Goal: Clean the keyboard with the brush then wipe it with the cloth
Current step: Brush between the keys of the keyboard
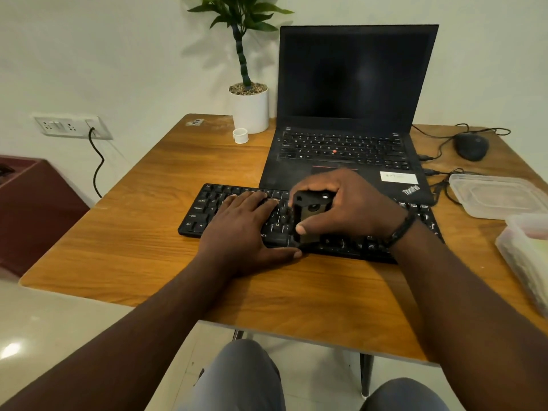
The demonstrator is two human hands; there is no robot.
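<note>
Head camera: a seated person works at a wooden table (142, 238), a black external keyboard (204, 215) lying across its middle, directly in front of an open ThinkPad laptop (353, 93) whose screen is dark. The left hand (243, 229) rests flat on the keyboard's left half, fingers straight and close together over the keys, thumb stretched along the keyboard's near edge. The right hand (350, 203) grips a black block-shaped brush (310, 215), fingers curled over its top and thumb pinching its near side, the tool held down on the keys at the keyboard's centre; its bristles cannot be made out. A dark band circles the right wrist. At 11 o'clock from the keyboard stand a potted plant in a white pot (250, 109) and a small white cap (240, 135). At 2 o'clock sits a black wired mouse (471, 146). At 3 o'clock, clear plastic containers (498, 197) rest at the table's right edge. A wall socket (71, 126) with a black cord is at 10 o'clock.
</note>
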